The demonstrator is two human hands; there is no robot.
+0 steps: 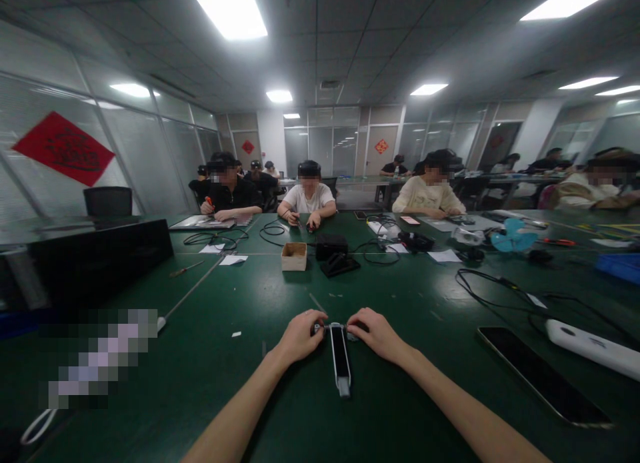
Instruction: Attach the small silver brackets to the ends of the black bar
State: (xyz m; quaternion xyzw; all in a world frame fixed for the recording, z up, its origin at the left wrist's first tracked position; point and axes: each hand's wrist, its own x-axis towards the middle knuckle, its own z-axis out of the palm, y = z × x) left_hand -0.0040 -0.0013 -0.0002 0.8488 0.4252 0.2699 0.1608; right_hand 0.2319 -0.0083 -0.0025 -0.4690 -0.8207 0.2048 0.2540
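Left hand (300, 336) and right hand (379, 334) meet at upper end of black-faced white handheld device (341, 358), fingers (320, 318) clenched on it. Device lies on green surface (200, 376), pointing toward wearer. Phone (543, 376) and white power strip (593, 346) off to right, black cable (500, 296) behind them. Cardboard box (294, 256) ahead, screwdriver (187, 268) farther left, seated co-worker (309, 200) beyond.

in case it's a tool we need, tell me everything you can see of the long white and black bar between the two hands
The long narrow white plastic bar has a glossy black inset strip along its face and a pale grey stub at the near end. It lies lengthwise, pointing toward the wearer, apparently flat on the dark green table top. At its far end, small dark and metallic side parts are touched by the left hand and right hand.
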